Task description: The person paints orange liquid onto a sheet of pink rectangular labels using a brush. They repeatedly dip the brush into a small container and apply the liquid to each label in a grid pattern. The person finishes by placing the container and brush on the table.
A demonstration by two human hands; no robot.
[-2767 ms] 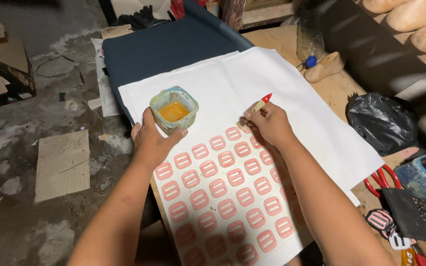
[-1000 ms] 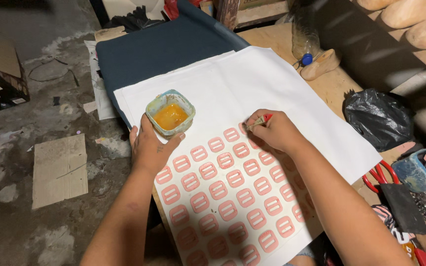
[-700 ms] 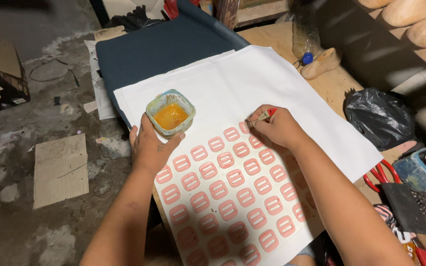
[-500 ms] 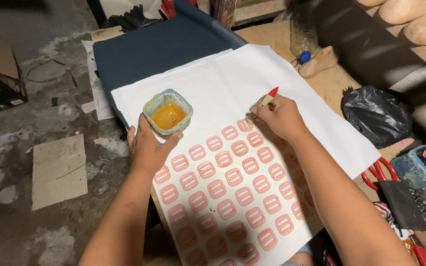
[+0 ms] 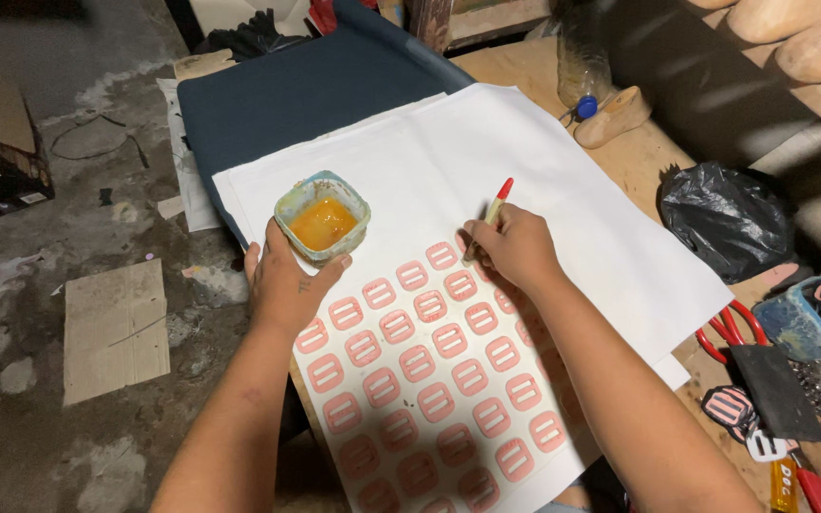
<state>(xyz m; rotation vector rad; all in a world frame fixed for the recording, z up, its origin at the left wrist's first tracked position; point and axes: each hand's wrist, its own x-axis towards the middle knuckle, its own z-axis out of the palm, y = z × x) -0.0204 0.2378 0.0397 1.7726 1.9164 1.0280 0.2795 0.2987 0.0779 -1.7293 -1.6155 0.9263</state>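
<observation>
My left hand [image 5: 289,287] grips a small square tub [image 5: 321,216] of orange-yellow paste, resting on a large white sheet [image 5: 563,180]. Rows of several pink rounded-square patches [image 5: 428,370] cover the near half of that sheet. My right hand [image 5: 515,249] holds a thin brush with a red-tipped handle [image 5: 493,210], its lower end down by the topmost pink patch in the right column. The brush bristles are hidden under my fingers.
A dark blue cloth [image 5: 306,95] lies under the sheet at the back. A black plastic bag [image 5: 726,217], red-handled scissors [image 5: 724,332], a blue cup [image 5: 805,318] and a wooden shoe last [image 5: 618,116] sit at the right. Cardboard [image 5: 114,328] lies on the concrete floor at left.
My right hand has shifted slightly along the top row of patches and the brush handle now stands more upright. My left hand stays on the tub.
</observation>
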